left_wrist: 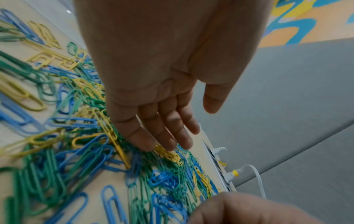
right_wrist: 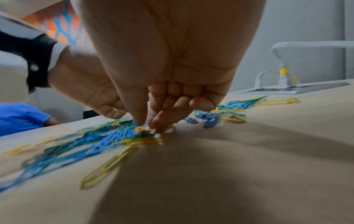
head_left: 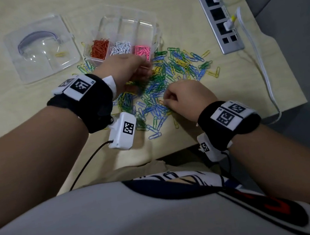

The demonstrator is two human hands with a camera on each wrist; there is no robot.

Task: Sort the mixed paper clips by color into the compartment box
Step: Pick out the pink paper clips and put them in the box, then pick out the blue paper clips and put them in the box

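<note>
A clear compartment box (head_left: 144, 22) stands at the back and holds orange clips (head_left: 99, 47), white clips (head_left: 120, 47) and pink clips (head_left: 142, 51) in separate front cells. In front of it a mixed pile of blue, green and yellow paper clips (head_left: 171, 69) (left_wrist: 80, 136) (right_wrist: 99, 137) spreads over the table. My left hand (head_left: 147, 71) (left_wrist: 172, 136) reaches over the pile's left part, its fingers straight and their tips on the clips. At the pile's near edge my right hand (head_left: 165, 102) (right_wrist: 148, 126) pinches one orange-yellow clip (head_left: 161, 102) between thumb and forefinger.
The box's clear lid (head_left: 41, 49) lies at the back left with a few yellow clips (head_left: 61, 54) on it. A grey socket strip (head_left: 220, 20) with white cables (head_left: 257, 59) runs along the right. The table's front edge (head_left: 174, 150) is close to my body.
</note>
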